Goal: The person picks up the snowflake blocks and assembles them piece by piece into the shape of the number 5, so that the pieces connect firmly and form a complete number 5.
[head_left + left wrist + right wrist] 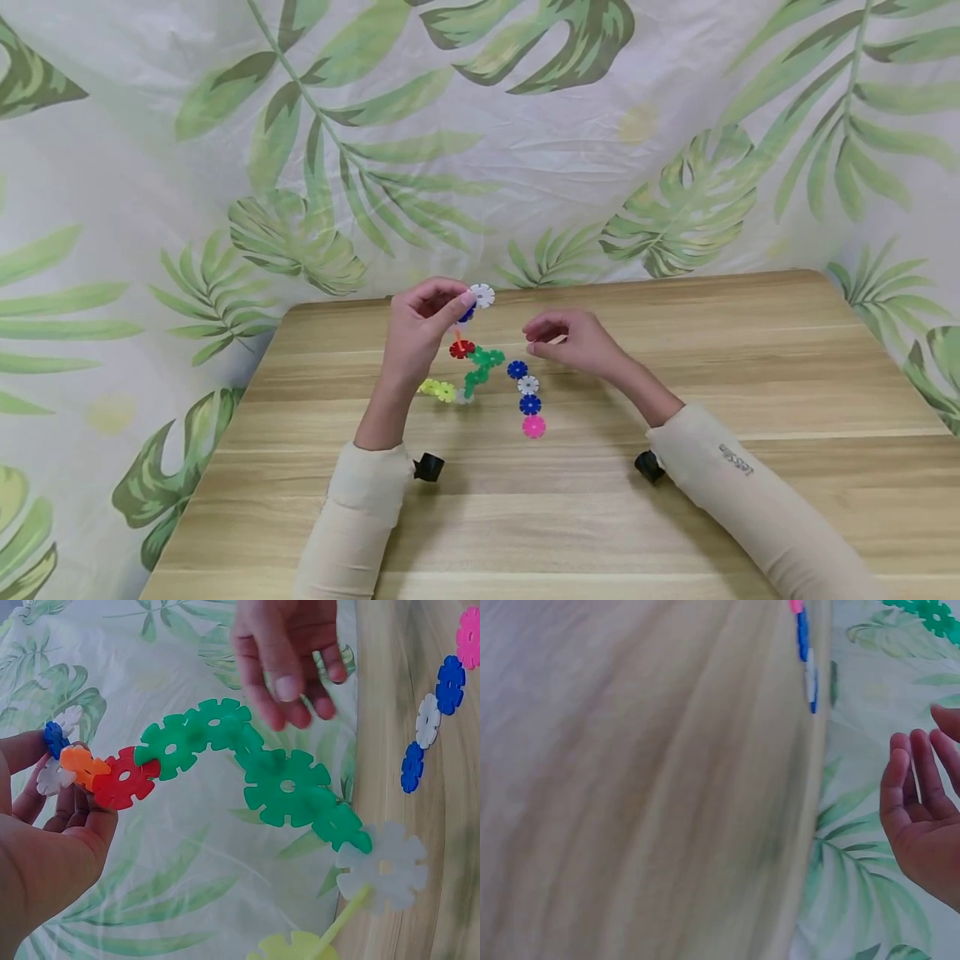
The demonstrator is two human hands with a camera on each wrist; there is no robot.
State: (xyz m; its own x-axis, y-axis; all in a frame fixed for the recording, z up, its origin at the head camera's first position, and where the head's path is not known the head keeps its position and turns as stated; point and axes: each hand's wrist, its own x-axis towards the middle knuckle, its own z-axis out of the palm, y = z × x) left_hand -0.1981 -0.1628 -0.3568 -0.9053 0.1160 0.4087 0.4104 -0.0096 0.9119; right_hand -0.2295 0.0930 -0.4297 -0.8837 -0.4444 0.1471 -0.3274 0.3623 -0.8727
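In the head view my left hand (pixel 417 333) pinches the upper end of a chain of slotted plastic snowflake discs, near a white disc (pixel 483 295) and a blue one. Below the fingers the chain runs through an orange disc (pixel 84 766), a red disc (pixel 124 777), several green discs (pixel 287 785) and a whitish translucent disc (pixel 384 867). Yellow discs (pixel 446 392) form its lower end. My right hand (pixel 583 340) hovers to the right of the chain, apart from it, with loosely bent fingers and nothing visible between them.
A row of separate discs lies on the wooden table (pixel 750 358): a blue disc (pixel 517 369), a white disc (pixel 528 385), another blue one and a pink disc (pixel 534 427). Behind the table's far edge hangs a leaf-patterned cloth (pixel 525 167).
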